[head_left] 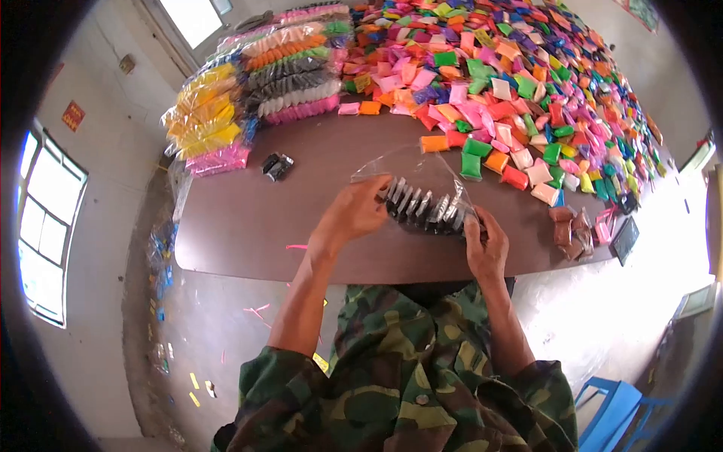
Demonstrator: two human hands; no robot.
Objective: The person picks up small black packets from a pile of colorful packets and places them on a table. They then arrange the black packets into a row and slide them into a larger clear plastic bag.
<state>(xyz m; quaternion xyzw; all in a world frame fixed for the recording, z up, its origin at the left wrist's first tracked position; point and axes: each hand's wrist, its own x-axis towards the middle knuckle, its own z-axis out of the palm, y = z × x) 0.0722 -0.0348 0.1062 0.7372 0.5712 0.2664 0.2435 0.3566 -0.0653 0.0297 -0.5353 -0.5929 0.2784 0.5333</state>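
Note:
A row of black packets [424, 210] in shiny wrap sits in a clear plastic bag [422, 162], just above the near part of the brown table [301, 211]. At the row's left end, my left hand [360, 205] has its fingers closed on the bag and packets. My right hand [486, 239] grips the other end, thumb and fingers bent around it. The bag's loose clear part spreads out beyond the row, toward the far side. A few more black packets [278, 166] lie apart on the table, to the left of my hands.
A large heap of colourful packets [497, 83] covers the table's far and right side. Bagged rows of packets [294, 71] are stacked at the back left. Brown packets [572, 232] lie near the right edge. A blue stool [610, 414] stands on the floor at right.

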